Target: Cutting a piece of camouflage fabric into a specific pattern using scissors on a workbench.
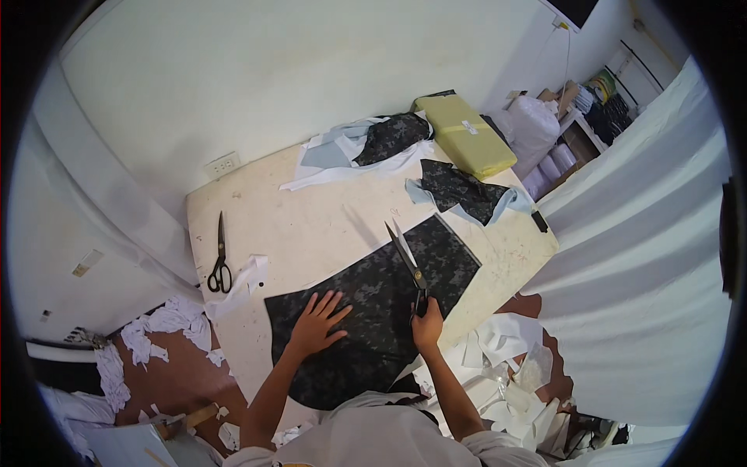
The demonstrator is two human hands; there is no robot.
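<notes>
A large piece of dark camouflage fabric [366, 311] lies spread over the near part of the white table, its near edge hanging by my body. My left hand [317, 325] rests flat on the fabric's left side, fingers spread. In my right hand [427, 323] is a pair of large scissors [418, 274], gripped by the black handles. Their blades are parted and point toward the far side, above the fabric. A second pair of black-handled scissors [221, 261] lies at the table's left edge, beside a white fabric strip [245, 284].
At the table's far side lie camouflage and light-blue fabric pieces [334, 152] and a yellow wrapped package [467, 136]. Another camouflage scrap [463, 191] and a small black object [540, 221] sit near the right corner. White scraps [506, 342] cover the floor; a white curtain [630, 257] hangs at right.
</notes>
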